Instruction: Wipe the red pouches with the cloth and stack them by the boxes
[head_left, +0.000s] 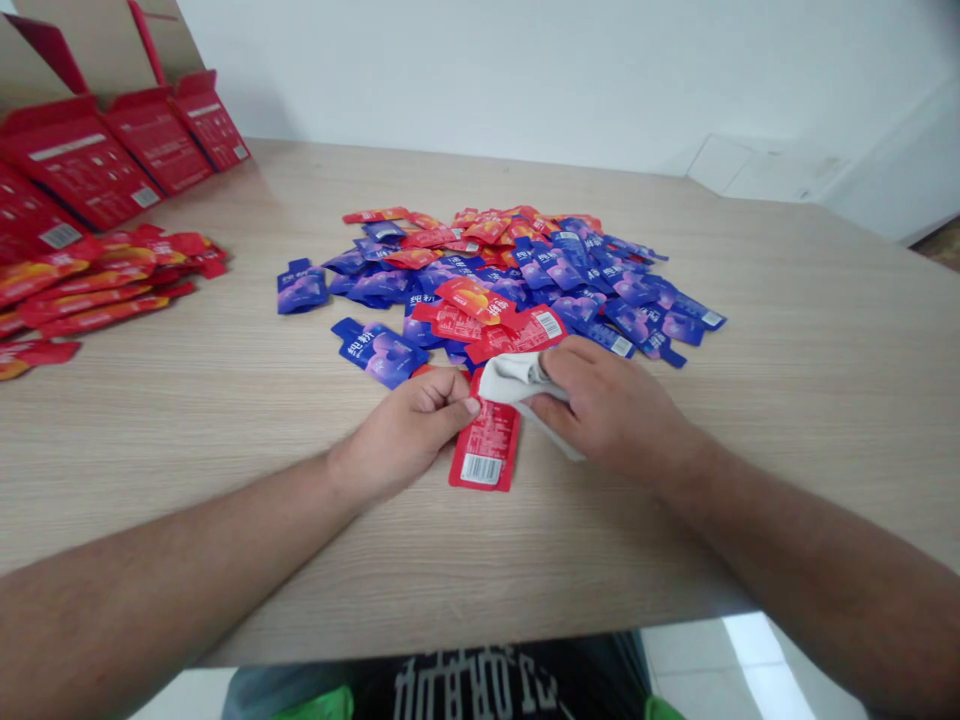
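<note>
My left hand (pixel 420 420) pinches the left edge of a red sachet (pixel 491 440), whose printed back with a barcode faces up. In my right hand (pixel 600 400) is a folded white cloth (pixel 514 378), its fingers closed round it. The cloth lies against the upper part of the sachet and hides it there. Just beyond both hands spreads a loose pile of blue sachets (pixel 634 285) and red-orange sachets (pixel 480 300). One blue sachet (pixel 382 352) lies close to my left hand.
Red cartons (pixel 82 160) with raised flaps stand at the back left. In front of them is a stack of red-orange sachets (pixel 112 280). The wooden table (pixel 375 580) ends at a white wall (pixel 487 80) behind and near my lap in front.
</note>
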